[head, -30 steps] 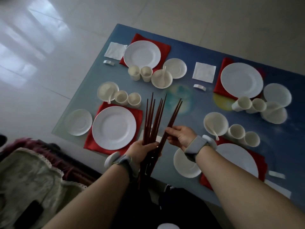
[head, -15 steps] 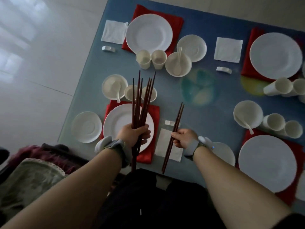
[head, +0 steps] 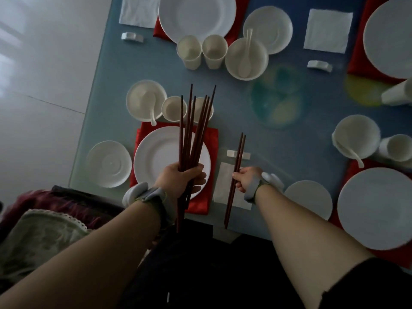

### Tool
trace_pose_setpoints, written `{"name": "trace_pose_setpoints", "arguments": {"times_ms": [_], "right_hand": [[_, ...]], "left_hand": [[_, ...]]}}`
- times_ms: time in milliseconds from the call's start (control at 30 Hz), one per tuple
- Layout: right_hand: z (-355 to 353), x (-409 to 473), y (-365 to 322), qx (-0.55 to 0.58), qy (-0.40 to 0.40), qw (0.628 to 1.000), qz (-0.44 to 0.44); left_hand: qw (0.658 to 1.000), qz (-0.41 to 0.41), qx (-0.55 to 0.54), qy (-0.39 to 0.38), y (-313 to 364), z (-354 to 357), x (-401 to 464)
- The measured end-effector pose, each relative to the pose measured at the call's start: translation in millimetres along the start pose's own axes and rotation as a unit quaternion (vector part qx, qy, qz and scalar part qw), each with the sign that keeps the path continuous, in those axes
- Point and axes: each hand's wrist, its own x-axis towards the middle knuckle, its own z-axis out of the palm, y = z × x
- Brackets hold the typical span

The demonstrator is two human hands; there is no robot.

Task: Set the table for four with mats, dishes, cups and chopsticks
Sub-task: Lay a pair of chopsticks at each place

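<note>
Chopstick pair (head: 236,168) pinched in right hand (head: 246,178) fingers (head: 236,176) — over napkin (head: 223,184).

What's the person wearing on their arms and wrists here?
Both forearms are bare, no long sleeves. Each wrist carries a grey band with a rounded white pod on its outer side; the left band shows a thin yellow-green edge. The right wrist band has its white pod too. A dark short sleeve covers the right upper arm. No gloves or rings visible.
</note>
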Motion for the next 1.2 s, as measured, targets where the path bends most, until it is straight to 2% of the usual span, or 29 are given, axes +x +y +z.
{"name": "trace_pose_setpoints", "arguments": {"times_ms": [700, 934, 1200], "right_hand": [[-1.6, 13.2, -3.1, -0.034, -0.011, 0.999, 0.014], [-0.1, 27.0, 4.7, -0.099, 0.005, 0.995, -0.007], [-3.5, 25.3, 5.8, -0.115, 0.015, 0.993, -0.015]], "left_hand": [[1.0, -0.019, 0.003, -0.005, -4.2, -2.1, 8.2], [1.0, -0.022, -0.002, -0.002, -3.5, -1.8, 7.6], [1.0, -0.022, 0.0, -0.012, -2.9, 6.5, 1.1]]}}
